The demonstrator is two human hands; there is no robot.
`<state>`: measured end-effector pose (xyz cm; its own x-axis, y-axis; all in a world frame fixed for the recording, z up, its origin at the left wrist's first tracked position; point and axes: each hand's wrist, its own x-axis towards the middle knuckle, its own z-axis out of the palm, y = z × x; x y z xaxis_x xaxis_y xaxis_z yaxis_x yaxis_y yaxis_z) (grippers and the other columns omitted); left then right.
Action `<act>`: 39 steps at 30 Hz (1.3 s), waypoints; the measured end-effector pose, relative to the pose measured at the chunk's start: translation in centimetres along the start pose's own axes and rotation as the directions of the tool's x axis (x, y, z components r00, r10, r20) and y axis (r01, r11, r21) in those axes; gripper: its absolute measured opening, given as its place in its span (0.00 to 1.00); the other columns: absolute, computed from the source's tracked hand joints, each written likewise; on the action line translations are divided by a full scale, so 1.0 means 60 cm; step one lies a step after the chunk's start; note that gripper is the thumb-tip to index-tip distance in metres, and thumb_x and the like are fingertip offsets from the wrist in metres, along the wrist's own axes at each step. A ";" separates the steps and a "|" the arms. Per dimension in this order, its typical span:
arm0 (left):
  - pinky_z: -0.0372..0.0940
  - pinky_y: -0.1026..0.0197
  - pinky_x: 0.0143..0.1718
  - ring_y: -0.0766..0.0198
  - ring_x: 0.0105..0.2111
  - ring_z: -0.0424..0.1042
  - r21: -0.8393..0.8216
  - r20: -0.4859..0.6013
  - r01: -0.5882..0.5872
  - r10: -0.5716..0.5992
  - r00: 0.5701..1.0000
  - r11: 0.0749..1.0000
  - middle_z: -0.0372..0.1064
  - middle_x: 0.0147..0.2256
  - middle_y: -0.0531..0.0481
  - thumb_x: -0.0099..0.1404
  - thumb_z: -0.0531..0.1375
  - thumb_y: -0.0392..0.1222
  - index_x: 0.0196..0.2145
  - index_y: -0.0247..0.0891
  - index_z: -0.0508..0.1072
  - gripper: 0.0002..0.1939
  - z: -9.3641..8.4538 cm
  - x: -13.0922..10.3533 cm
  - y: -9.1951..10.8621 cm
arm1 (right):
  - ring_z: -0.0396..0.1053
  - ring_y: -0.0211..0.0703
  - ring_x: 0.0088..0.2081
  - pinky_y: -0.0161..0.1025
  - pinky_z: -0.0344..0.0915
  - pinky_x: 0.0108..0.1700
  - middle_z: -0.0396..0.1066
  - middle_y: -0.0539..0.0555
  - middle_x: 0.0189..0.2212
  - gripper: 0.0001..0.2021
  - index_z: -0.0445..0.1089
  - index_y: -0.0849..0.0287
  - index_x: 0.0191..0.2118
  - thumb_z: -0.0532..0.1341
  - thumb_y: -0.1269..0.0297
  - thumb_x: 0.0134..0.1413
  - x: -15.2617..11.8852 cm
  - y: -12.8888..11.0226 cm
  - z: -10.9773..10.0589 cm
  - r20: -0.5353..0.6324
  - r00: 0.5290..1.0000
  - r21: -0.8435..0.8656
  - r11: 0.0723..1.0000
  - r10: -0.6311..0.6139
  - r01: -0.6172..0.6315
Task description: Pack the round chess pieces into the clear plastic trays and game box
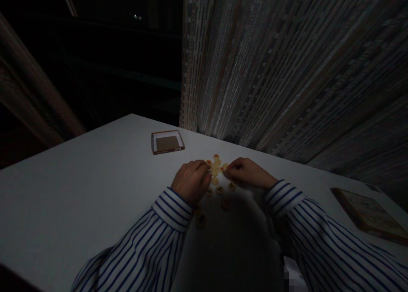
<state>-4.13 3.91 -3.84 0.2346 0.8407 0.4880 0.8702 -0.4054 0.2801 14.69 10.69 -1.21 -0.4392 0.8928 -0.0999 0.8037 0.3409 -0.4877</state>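
Note:
A loose cluster of round, pale wooden xiangqi pieces (214,172) lies on the white table, some plain side up and some with red or dark characters. My left hand (193,181) curls its fingers at the left edge of the cluster; what is under the fingertips is hidden. From the right, my right hand (247,173) pinches at a xiangqi piece (225,166) with thumb and forefinger. Closer to me are pieces with dark characters (219,190), and a few more (201,220) sit in deep shadow.
A shallow open box (168,143) with a brown bottom rests toward the table's far edge. On the right lies a flat box with a printed top (369,211). A string curtain (255,71) hangs behind the white table (111,168). Lighting is dim.

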 end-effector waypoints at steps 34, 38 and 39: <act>0.64 0.56 0.34 0.59 0.35 0.69 -0.082 -0.259 -0.215 0.187 0.947 0.973 0.70 0.36 0.45 0.55 0.59 0.41 0.37 0.34 0.69 0.11 0.004 -0.001 0.008 | 0.54 0.31 0.22 0.33 0.50 0.25 0.60 0.46 0.19 0.12 0.68 0.63 0.26 0.56 0.58 0.47 -0.030 -0.048 -0.001 0.188 0.976 0.596 0.803 -0.107 -0.027; 0.63 0.55 0.34 0.58 0.35 0.69 -0.042 -0.240 -0.191 0.176 0.955 0.981 0.70 0.36 0.44 0.54 0.59 0.40 0.36 0.34 0.69 0.12 0.002 -0.002 0.009 | 0.58 0.32 0.24 0.33 0.54 0.27 0.64 0.47 0.21 0.12 0.70 0.63 0.27 0.59 0.58 0.45 -0.027 -0.045 0.004 0.122 0.985 0.600 0.799 -0.119 0.022; 0.63 0.55 0.34 0.58 0.35 0.69 -0.033 -0.237 -0.192 0.179 0.955 0.981 0.70 0.36 0.44 0.53 0.59 0.40 0.36 0.34 0.69 0.12 0.002 -0.002 0.009 | 0.59 0.32 0.24 0.33 0.54 0.28 0.65 0.48 0.21 0.12 0.70 0.63 0.27 0.60 0.58 0.44 -0.027 -0.044 0.006 0.102 0.988 0.604 0.797 -0.116 0.031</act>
<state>-3.63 3.63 -3.86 0.2769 0.6455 0.7118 0.7945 -0.5704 0.2083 13.11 8.24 -0.05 -0.5682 0.8124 -0.1306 0.3844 0.1217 -0.9151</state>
